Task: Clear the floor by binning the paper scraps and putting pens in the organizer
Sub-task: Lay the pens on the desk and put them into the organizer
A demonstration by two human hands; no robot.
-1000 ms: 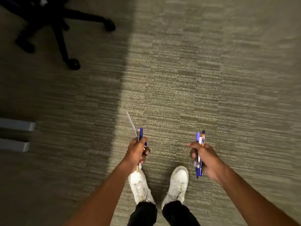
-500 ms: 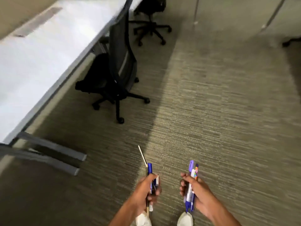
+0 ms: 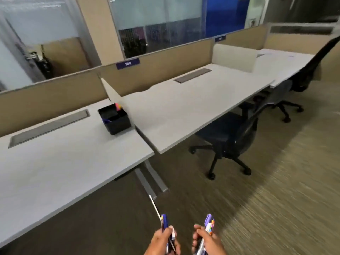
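Note:
At the bottom edge of the head view, my left hand is closed around a bunch of pens: a blue one plus a thin white stick pointing up and left. My right hand grips another bunch of pens with purple and multicoloured tops. A black desk organizer stands on the grey desk far ahead and to the left, next to a divider panel, with something pink and blue inside. No paper scraps or bin show in this view.
A second grey desk runs to the right with a black office chair pushed under it; another chair sits further back. Metal desk legs stand on the carpet just ahead of my hands. Beige partitions back the desks.
The view has tilted up from the floor and my shoes to the desks and organizer. Both hands keep hold of their pens and now sit at the frame's bottom edge.

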